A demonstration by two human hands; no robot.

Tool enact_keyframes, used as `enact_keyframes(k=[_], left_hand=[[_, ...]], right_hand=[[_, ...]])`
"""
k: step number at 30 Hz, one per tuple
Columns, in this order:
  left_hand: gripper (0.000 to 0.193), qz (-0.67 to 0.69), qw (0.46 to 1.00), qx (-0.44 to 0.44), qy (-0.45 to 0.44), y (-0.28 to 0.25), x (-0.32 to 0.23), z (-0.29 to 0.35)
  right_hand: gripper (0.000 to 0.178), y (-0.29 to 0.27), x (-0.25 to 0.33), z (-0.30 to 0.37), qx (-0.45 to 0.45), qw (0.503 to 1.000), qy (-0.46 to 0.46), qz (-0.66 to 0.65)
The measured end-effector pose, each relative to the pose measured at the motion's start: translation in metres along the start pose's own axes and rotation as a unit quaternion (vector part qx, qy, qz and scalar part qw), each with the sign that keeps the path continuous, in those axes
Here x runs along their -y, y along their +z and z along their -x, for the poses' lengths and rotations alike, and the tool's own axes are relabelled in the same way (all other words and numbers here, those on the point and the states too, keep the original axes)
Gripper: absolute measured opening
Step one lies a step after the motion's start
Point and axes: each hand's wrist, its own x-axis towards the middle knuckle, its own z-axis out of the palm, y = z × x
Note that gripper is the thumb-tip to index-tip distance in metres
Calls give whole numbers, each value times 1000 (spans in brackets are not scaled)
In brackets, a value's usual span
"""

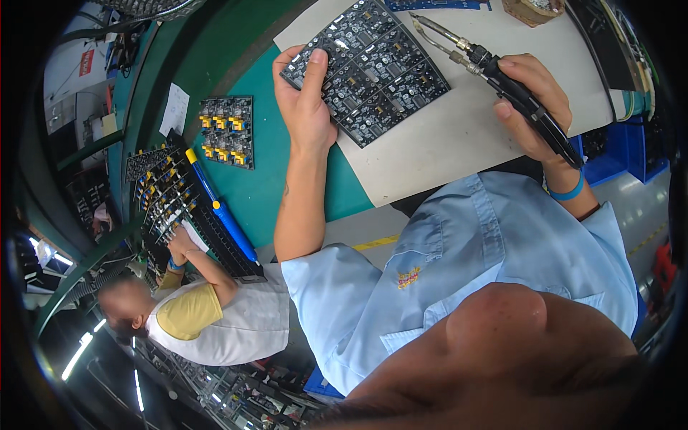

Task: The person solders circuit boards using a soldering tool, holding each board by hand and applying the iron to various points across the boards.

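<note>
Green bench (342,188) bears 1 pale sheet (480,125); left hand (308,97) holds circuit board (373,75) between thumb (315,68) and fingers (283,68); right hand (550,97) grips soldering tool (516,90).

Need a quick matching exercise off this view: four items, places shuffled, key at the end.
1. Large black multi-board circuit panel
2. Black pen-shaped tool with metal prongs
3. Small black board panel with yellow components
4. Blue band

A. On the green mat
B. Around the right wrist
C. In the left hand
D. In the right hand

Pairs: 1-C, 2-D, 3-A, 4-B
</note>
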Motion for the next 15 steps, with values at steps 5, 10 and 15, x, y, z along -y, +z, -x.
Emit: enact_keyframes(k=[5,10,15], left_hand=[[36,13,1000,9,3,0,0,1],[38,25,999,22,8,-2,1,1],[41,24,999,28,16,-4,2,0]], right_hand=[[41,2,-1,0,6,1000,-5,-3],[41,2,-2,0,2,1000,-16,2],[42,1,-3,2,3,1000,-16,24]])
